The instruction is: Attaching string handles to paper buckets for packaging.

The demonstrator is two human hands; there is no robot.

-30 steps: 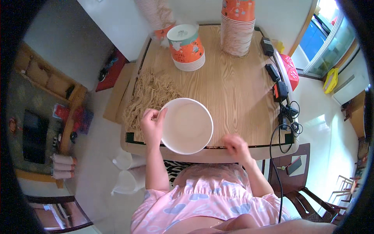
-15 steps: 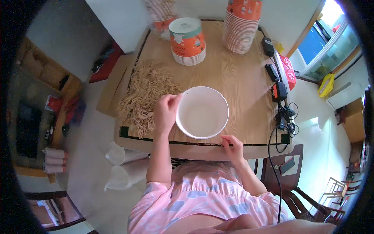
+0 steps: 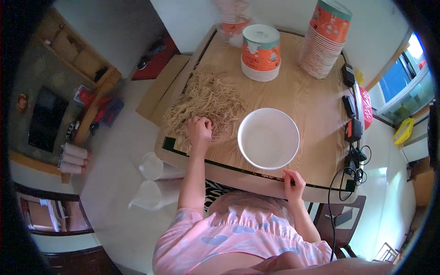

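Reaching into the noodle pile (image 3: 206, 103) w/ left hand (image 3: 200, 129), fingers curling narrow on a few strands; right hand (image 3: 293, 182) resting loosely curled on table edge (image 3: 229, 168), holding nothing. White bowl (image 3: 268, 138) sitting between, empty. Risk: strands are trailing near the edge, prob. dropping off; bowl is unsteadied.

A loose heap of tan dry noodles (image 3: 206, 103) lies just beside an upright empty white bowl (image 3: 268, 138).

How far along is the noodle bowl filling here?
Done: the white bowl stands on the wooden table, empty. In hand: the left hand is on the dry noodle pile; the right hand rests at the table's edge. Left: no noodles are in the bowl yet.
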